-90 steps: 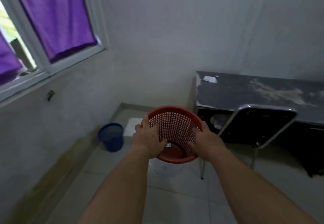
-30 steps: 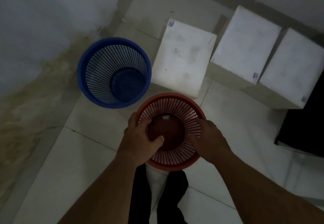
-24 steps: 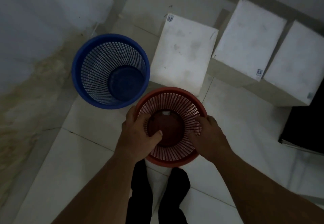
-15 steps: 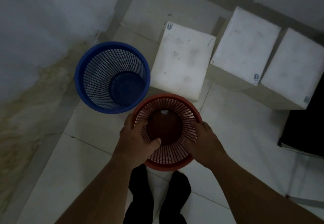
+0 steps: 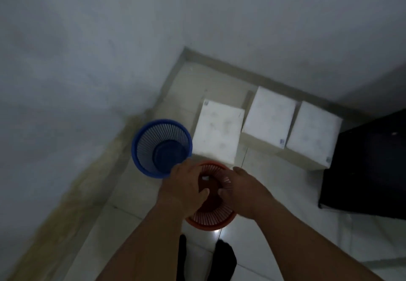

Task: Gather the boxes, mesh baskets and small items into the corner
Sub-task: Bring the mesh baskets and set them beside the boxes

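The red mesh basket [image 5: 208, 221] is low over the floor [image 5: 274, 192], just near of the blue mesh basket [image 5: 161, 147] and the leftmost of three white boxes [image 5: 217, 133]. The left hand [image 5: 184, 188] and right hand [image 5: 243, 192] each clasp its rim, thumbs curled inside. Blur hides whether it rests down. The boxes and blue basket look gathered by the corner [image 5: 186, 52], so the red one needs only releasing.

Red basket [image 5: 211, 219] beside blue basket [image 5: 161, 149] — boxes [image 5: 217, 133] behind
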Available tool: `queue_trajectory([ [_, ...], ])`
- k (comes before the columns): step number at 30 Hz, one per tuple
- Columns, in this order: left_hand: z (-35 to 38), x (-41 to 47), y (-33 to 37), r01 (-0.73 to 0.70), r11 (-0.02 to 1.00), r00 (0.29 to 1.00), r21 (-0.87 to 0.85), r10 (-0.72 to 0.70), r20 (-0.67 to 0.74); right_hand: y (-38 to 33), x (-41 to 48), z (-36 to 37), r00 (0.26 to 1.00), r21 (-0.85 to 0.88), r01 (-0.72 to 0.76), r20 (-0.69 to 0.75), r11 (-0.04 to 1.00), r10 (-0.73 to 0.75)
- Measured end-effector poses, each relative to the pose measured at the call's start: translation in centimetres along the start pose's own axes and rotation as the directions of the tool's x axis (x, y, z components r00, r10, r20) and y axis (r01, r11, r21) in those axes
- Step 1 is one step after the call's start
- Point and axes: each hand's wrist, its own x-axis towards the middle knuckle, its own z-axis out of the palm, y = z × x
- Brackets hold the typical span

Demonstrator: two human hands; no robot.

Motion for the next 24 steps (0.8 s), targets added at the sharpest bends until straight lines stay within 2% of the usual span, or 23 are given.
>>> queue_trajectory([
  [7,-19.4,-9.2,7.9,-0.187,0.941,0.96,0.281,0.236,-0.152,-11.1,-14.1,-14.7,0.96,-0.066,0.0,-0.279,0.998,-0.019],
  [13,-29.0,-18.6,13.6,-0.344,0.833,0.823,0.432,0.489,-0.288,-17.3,-25.9,-19.9,0.845,0.023,-0.049,-0.532,0.999,0.053],
  [16,-30.1,-22.6,16.4,-0.417,0.77,0.75,0.484,0.592,-0.296,-17.6,-32.3,-20.2,0.767,0.06,-0.095,-0.632,0.994,0.112],
  [19,-28.4,-26.4,20.2,-0.525,0.675,0.669,0.519,0.704,-0.239,-15.2,-39.2,-19.0,0.698,0.14,-0.212,-0.67,0.967,0.25],
  [24,-21.1,-34.7,29.3,-0.732,0.42,0.456,0.536,0.887,-0.072,-8.1,-51.5,-14.2,0.533,0.314,-0.383,-0.693,0.869,0.485],
])
